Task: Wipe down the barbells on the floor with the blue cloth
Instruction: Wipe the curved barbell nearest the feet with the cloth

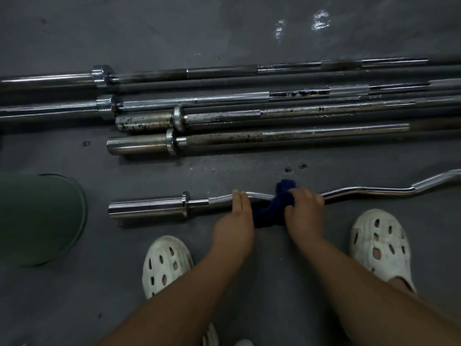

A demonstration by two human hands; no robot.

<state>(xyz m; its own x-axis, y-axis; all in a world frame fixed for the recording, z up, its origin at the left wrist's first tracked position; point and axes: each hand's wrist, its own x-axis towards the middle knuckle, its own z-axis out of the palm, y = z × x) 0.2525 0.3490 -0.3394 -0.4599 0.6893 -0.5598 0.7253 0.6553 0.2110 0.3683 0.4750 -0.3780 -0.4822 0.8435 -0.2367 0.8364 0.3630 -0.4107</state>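
My left hand (237, 216) lies flat, fingers straight, across the curl bar (361, 189) on the floor (224, 33). My right hand (304, 208) is curled round the blue cloth (269, 211), bunched on that bar just beside the left. Beyond lie four straight barbells (224, 98) (five bars in all). Two white clogs (164, 265) stand on the bar's near side. A green rounded thing (37, 218) sits at left, its contents hidden.

Curl bar (361, 189) gleams, polished chrome; straight bars (274, 116) are dull, rust-pitted steel; cloth (272, 208) fuzzy; floor (224, 33) matt rubber.
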